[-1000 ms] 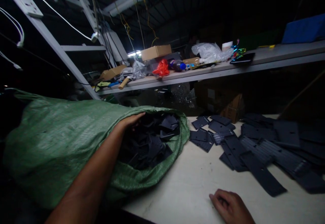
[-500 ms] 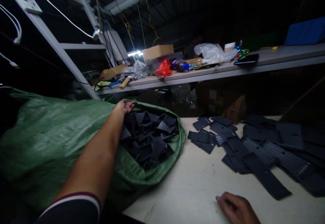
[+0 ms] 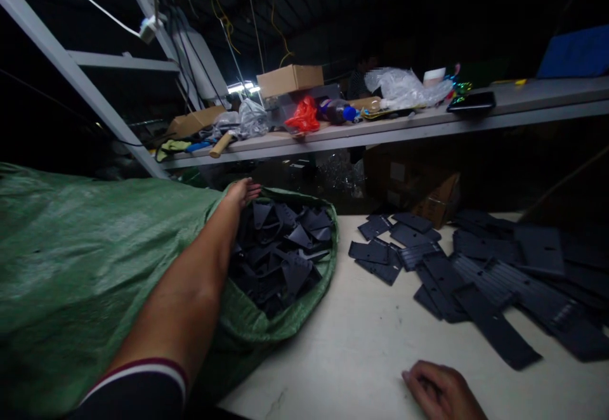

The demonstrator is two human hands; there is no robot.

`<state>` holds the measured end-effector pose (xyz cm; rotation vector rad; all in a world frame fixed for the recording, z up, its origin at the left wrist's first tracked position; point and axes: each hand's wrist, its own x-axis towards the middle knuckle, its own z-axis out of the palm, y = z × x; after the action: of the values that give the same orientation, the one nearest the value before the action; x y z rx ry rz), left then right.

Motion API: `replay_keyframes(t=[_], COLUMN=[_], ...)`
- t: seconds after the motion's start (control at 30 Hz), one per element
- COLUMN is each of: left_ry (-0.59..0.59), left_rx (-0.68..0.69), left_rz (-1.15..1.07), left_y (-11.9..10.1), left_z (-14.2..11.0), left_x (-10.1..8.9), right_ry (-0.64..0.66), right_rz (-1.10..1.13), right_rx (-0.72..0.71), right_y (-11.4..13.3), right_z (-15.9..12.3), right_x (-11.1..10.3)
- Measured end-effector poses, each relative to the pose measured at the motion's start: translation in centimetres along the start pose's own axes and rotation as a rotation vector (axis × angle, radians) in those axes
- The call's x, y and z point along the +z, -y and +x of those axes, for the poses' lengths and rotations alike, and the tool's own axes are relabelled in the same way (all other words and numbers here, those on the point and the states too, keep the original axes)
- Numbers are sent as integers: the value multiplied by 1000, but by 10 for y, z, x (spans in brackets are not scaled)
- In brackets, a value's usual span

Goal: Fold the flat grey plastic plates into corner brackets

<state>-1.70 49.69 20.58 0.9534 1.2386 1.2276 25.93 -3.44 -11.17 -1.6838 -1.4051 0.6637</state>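
A big green woven sack (image 3: 85,268) lies on its side at the left, its mouth facing right and full of black plastic parts (image 3: 280,249). My left hand (image 3: 242,190) reaches to the far top edge of the sack's mouth, fingers closed over the rim fabric. My right hand (image 3: 440,391) rests on the white table (image 3: 352,337) near its front edge, fingers curled with nothing visible in them. Several flat black plastic plates (image 3: 476,268) lie spread over the table to the right.
A grey shelf (image 3: 523,112) runs across the back with cardboard boxes (image 3: 289,79), a red bag (image 3: 304,115), a bottle, clear plastic and a dark phone (image 3: 471,101). A cardboard box (image 3: 435,195) sits under the shelf. A metal frame with cables stands at upper left.
My left hand moved from on top of the parts to the sack's far rim, and the mouth now stands wider open. My right hand stayed in place.
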Motion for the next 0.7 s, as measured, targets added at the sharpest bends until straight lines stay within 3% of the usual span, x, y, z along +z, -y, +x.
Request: replay_keyframes(t=[0.2, 0.4, 0.53, 0.7], left_ry=[87, 172, 336, 514], left_rx=[-54, -44, -50, -65], left_rz=[1, 152, 328, 589], left_y=[-9, 3, 9, 29], left_z=[-4, -22, -51, -108], left_x=[9, 24, 31, 31], right_ry=[-1, 55, 54, 60], right_rz=[-11, -68, -73, -68], right_rx=[3, -38, -44, -50], right_y=[13, 18, 19, 19], right_z=[-1, 0, -1, -2], right_x=[-6, -13, -15, -16])
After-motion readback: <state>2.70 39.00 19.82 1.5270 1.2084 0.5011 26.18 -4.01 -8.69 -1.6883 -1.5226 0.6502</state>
